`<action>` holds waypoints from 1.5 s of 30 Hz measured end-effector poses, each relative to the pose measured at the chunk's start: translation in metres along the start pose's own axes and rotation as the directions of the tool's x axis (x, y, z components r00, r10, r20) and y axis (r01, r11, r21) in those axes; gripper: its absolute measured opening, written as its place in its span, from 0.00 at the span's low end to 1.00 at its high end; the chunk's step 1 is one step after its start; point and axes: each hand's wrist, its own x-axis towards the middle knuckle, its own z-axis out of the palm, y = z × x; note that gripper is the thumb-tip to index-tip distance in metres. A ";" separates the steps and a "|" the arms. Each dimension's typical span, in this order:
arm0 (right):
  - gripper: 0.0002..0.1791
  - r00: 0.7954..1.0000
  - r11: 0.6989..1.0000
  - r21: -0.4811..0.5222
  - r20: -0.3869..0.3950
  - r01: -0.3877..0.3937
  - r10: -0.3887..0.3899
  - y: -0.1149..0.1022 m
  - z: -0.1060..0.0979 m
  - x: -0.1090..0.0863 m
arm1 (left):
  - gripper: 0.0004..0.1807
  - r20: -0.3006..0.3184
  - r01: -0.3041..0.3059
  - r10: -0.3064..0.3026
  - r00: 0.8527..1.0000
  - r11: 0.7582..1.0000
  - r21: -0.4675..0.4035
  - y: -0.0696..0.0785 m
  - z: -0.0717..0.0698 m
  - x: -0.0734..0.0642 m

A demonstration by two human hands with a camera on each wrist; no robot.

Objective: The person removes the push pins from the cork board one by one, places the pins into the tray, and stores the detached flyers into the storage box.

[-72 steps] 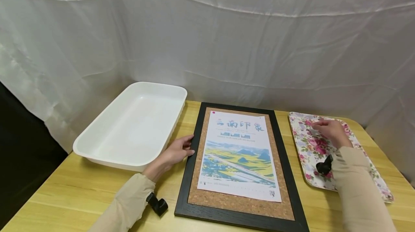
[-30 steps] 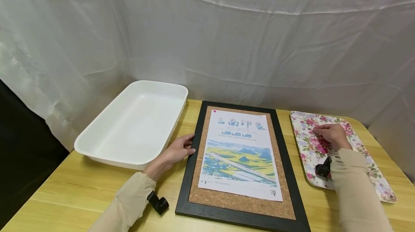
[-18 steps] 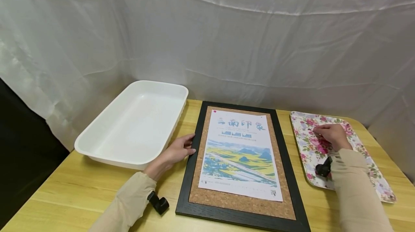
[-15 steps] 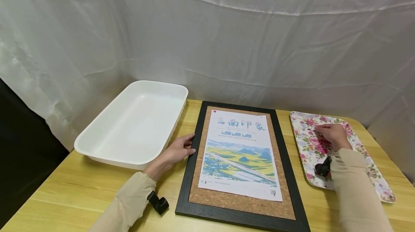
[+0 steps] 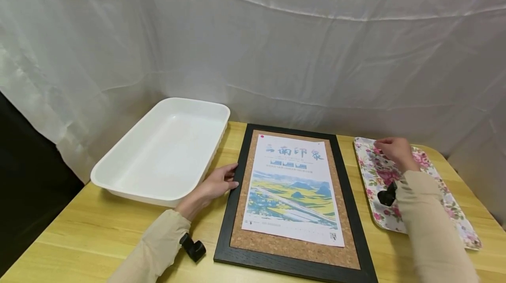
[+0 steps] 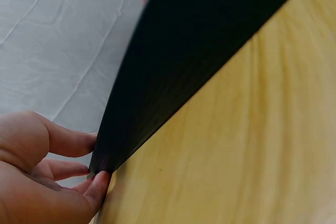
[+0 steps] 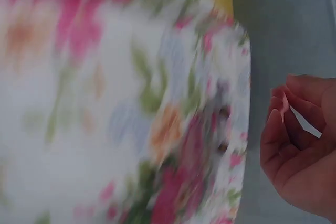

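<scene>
A black-framed cork board [image 5: 294, 254] lies on the table, with a printed landscape poster [image 5: 292, 186] on it. One pink thumbtack [image 5: 262, 136] sits at the poster's top left corner; a tiny dark mark shows at its top right. My left hand [image 5: 211, 184] holds the frame's left edge, thumb and fingertips on it in the left wrist view. My right hand [image 5: 395, 151] is over the far end of a flowered tray [image 5: 379, 219]. Its thumb and fingers are pinched together in the right wrist view around a small pink thing [image 7: 285, 107], mostly hidden by the fingertips.
A deep white plastic tub [image 5: 158, 155] stands to the left of the board. Pale grey cloth [image 5: 276, 45] hangs behind the wooden table [image 5: 99, 234]. Black wrist mounts [image 5: 192, 248] stick out from the sleeves.
My right hand stayed low over the middle of the flowered tray, then rose slightly and moved back and left. My left hand keeps its place on the frame.
</scene>
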 end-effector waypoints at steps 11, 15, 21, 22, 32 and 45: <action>0.24 0.990 0.996 0.054 0.120 0.068 -0.074 -0.072 0.038 0.017 | 0.33 -0.005 0.001 -0.001 1.000 1.000 0.003 -0.002 0.000 0.002; 0.22 0.985 0.995 0.061 0.149 0.074 -0.083 -0.099 0.059 0.021 | 0.33 -0.011 0.001 -0.001 1.000 1.000 0.006 -0.002 0.000 0.002; 0.20 0.979 0.996 0.062 0.191 0.061 -0.072 -0.130 0.089 0.028 | 0.33 -0.013 0.002 -0.002 1.000 1.000 0.007 -0.003 0.003 0.001; 0.20 0.977 0.997 0.060 0.203 0.049 -0.061 -0.136 0.093 0.029 | 0.33 -0.011 0.003 -0.003 1.000 1.000 0.005 -0.003 0.003 0.001; 0.17 0.963 0.992 0.016 0.238 0.127 -0.128 -0.173 0.141 0.026 | 0.33 -0.022 0.005 -0.005 1.000 1.000 -0.003 -0.001 0.002 -0.001; 0.14 0.972 0.986 0.153 0.211 0.070 -0.101 -0.183 0.179 0.024 | 0.33 -0.014 -0.007 0.007 1.000 1.000 -0.002 0.000 0.007 0.002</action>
